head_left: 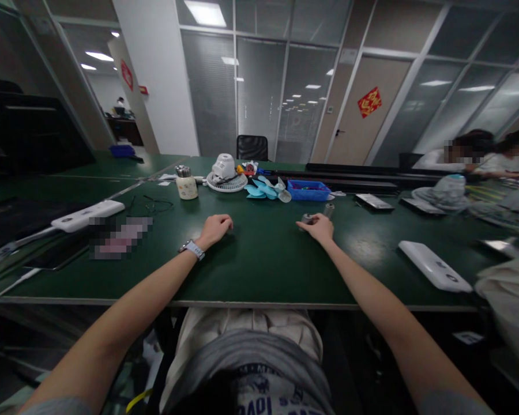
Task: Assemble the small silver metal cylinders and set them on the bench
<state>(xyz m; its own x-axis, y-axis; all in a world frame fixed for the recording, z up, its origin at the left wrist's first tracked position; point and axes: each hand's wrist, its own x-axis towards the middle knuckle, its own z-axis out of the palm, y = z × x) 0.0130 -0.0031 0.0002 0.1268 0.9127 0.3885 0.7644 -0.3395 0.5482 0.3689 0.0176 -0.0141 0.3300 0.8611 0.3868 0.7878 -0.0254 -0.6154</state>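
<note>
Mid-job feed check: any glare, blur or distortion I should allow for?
Head view: pale glare on the green tabletop, to the right of the right hand; head view: the metal cylinder in that hand is small and soft, fine detail unreadable; head view: the door leans outward, probably wide-lens distortion; head view: clutter at the right edge looks smeared.

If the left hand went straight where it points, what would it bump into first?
Probably the blue blades: the left hand points roughly at them across the table, though depth is hard to judge.
</note>
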